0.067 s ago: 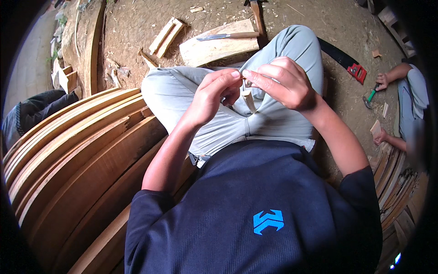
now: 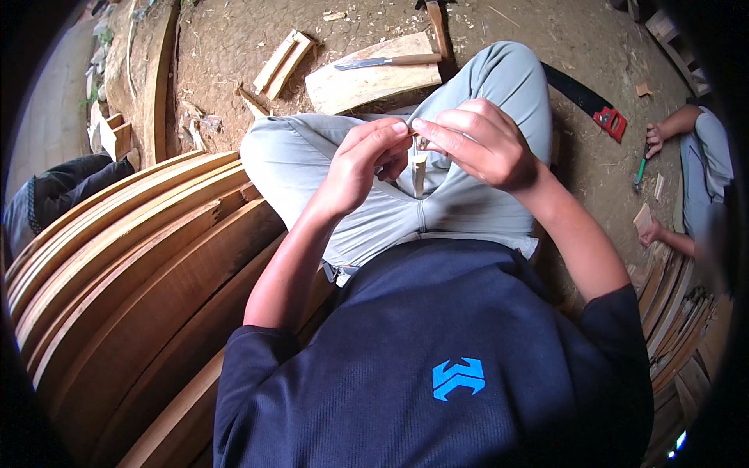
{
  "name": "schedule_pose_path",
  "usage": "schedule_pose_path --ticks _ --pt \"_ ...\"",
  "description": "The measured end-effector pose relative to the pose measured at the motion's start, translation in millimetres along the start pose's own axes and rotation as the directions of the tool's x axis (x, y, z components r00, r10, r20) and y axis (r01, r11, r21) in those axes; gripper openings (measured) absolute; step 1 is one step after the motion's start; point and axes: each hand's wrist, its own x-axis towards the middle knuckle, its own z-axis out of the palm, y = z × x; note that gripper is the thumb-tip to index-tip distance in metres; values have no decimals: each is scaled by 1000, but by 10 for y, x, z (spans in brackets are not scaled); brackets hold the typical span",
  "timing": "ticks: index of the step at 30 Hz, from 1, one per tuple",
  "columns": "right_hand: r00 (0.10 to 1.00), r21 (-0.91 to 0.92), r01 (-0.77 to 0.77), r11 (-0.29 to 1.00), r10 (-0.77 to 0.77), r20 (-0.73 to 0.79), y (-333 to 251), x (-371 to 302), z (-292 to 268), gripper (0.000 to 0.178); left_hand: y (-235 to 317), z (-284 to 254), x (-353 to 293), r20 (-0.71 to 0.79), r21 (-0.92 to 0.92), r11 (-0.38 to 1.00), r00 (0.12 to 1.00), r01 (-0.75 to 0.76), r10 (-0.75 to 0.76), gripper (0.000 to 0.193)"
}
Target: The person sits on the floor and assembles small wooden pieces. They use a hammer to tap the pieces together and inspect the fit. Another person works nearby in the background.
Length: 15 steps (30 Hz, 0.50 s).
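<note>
1. Bare dirt ground (image 2: 234,47) strewn with wood offcuts; curved planks (image 2: 133,273) stacked at the left edge.
2. Both hands meet over the lap: left hand (image 2: 363,168) and right hand (image 2: 476,144) pinch a small wooden piece (image 2: 419,173).
3. It looks light, stiff and splintery; best gripped by its sides.

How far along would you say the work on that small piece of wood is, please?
Done: a knife lies set down on the pale wood slab, with chips scattered about it. In hand: the left hand and right hand pinch a small wooden piece above the lap. Its finish is too small to judge.
</note>
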Motion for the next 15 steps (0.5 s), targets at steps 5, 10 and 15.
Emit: schedule_pose_path --ticks 5,10,15 --pt "900 393 -415 821 434 45 -136 9 40 18 -13 -6 -14 54 73 997 998 -15 11 34" --pt "277 841 -433 -325 840 467 -41 36 51 19 -17 -133 -70 19 93 990 994 -108 107 36" --pt "433 629 -711 313 901 40 598 -22 80 35 -31 -298 -138 -73 23 994 991 -107 109 35"
